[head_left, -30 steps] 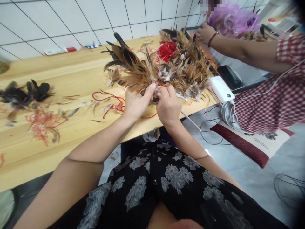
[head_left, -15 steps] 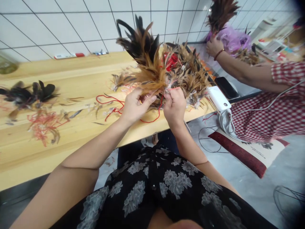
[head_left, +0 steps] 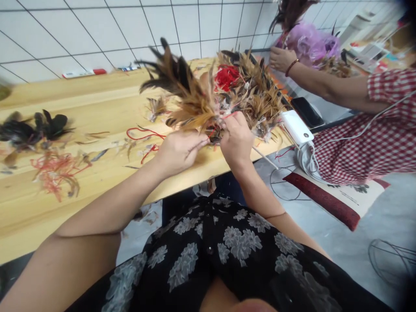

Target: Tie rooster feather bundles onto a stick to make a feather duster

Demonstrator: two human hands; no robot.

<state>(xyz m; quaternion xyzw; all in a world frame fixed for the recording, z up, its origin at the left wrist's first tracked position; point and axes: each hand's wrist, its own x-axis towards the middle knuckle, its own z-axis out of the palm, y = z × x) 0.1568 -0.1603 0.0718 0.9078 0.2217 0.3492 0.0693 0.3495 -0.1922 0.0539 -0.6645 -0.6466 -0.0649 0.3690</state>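
Note:
My right hand (head_left: 237, 141) is closed around the base of a feather duster (head_left: 190, 102) of brown and black feathers, which tilts up and to the left. Its thin pale stick (head_left: 265, 157) comes out below that hand, toward the table's front edge. My left hand (head_left: 180, 149) pinches a red string (head_left: 212, 131) that runs up to the duster's base. More of this red string loops on the table, left of my left hand. My fingers partly hide where the string meets the feathers.
A pile of brown feather bundles (head_left: 264, 97) with a red string heap (head_left: 226, 77) lies behind my hands. Black feathers (head_left: 35, 128) and tangled pink strings (head_left: 58, 171) lie left. At right are a white power bank (head_left: 296, 127), a phone (head_left: 307, 112) and a co-worker's hand (head_left: 282, 60) holding feathers.
My left hand has drawn down and left from the duster's base, pulling the string. The duster has tipped further left, and more of its stick shows below my right hand.

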